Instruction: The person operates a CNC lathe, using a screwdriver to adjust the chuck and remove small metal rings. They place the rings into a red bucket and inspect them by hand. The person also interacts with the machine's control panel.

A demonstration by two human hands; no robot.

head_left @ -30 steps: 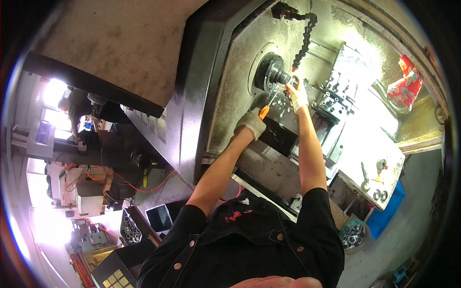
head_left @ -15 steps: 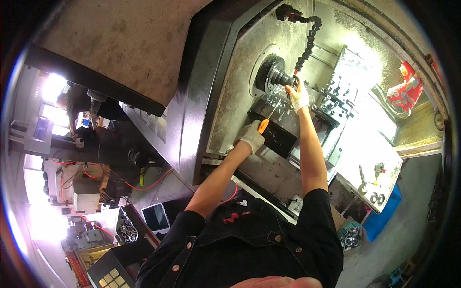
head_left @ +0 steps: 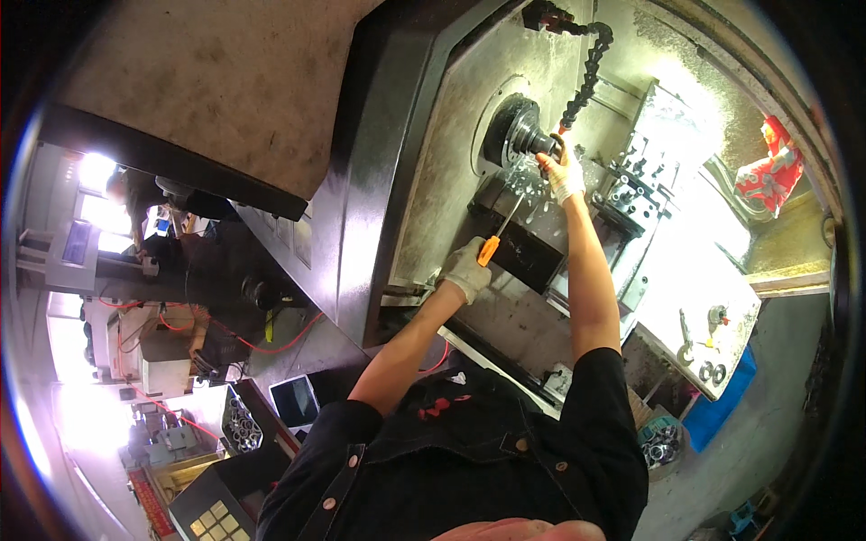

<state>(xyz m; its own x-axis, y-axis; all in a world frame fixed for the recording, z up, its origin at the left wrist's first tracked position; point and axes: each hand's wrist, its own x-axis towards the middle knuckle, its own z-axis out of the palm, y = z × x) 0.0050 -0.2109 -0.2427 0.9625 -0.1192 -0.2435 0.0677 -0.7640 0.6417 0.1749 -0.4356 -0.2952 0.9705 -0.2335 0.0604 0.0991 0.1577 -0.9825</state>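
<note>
My left hand, in a pale work glove, is closed round the orange handle of a screwdriver-like tool. Its thin metal shaft slants up to the right, below the lathe chuck. My right hand, gloved too, has its fingers closed at the narrow dark end of the stepped chuck; whether a separate part sits in them cannot be made out. Just above that hand ends the black segmented coolant hose with its orange nozzle. Liquid splashes between the chuck and the tool's shaft.
Right of my right forearm is a tool block with several holders. A white tray carries a wrench and rings. A red-and-white bag hangs at the far right. The machine's dark door frame stands at left; another person is beyond it.
My left hand has drawn back slightly down and left with the tool. My right hand stays at the chuck's end. More liquid is splashing beneath the chuck.
</note>
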